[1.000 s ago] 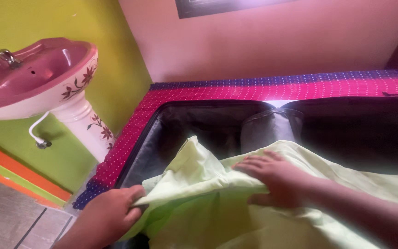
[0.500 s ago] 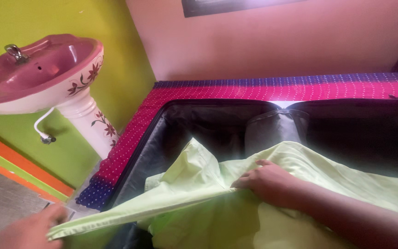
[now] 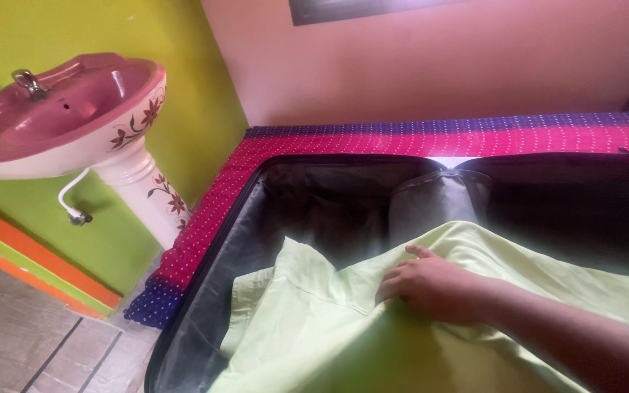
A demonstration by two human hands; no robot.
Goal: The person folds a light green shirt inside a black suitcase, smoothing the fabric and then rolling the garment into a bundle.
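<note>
Presently, head view: only one view to log.
Right hand (image 3: 431, 287): fingers curled and pressed together, bunching a fold of the pale green garment (image 3: 329, 335); palm down on the cloth.
Left hand: out of frame; its state cannot be told.
Garment: lies spread inside the open black suitcase (image 3: 205, 291), collar end toward the near-left corner, most of it under the forearm.
Suitcase: sits on a bed with a pink-and-purple dotted cover (image 3: 205, 218).
Surroundings: pink pedestal sink (image 3: 67, 116) against a green wall, well apart.
Risk: one-handed bunching likely creases the cloth; the loose left edge may slip over the case rim.
</note>
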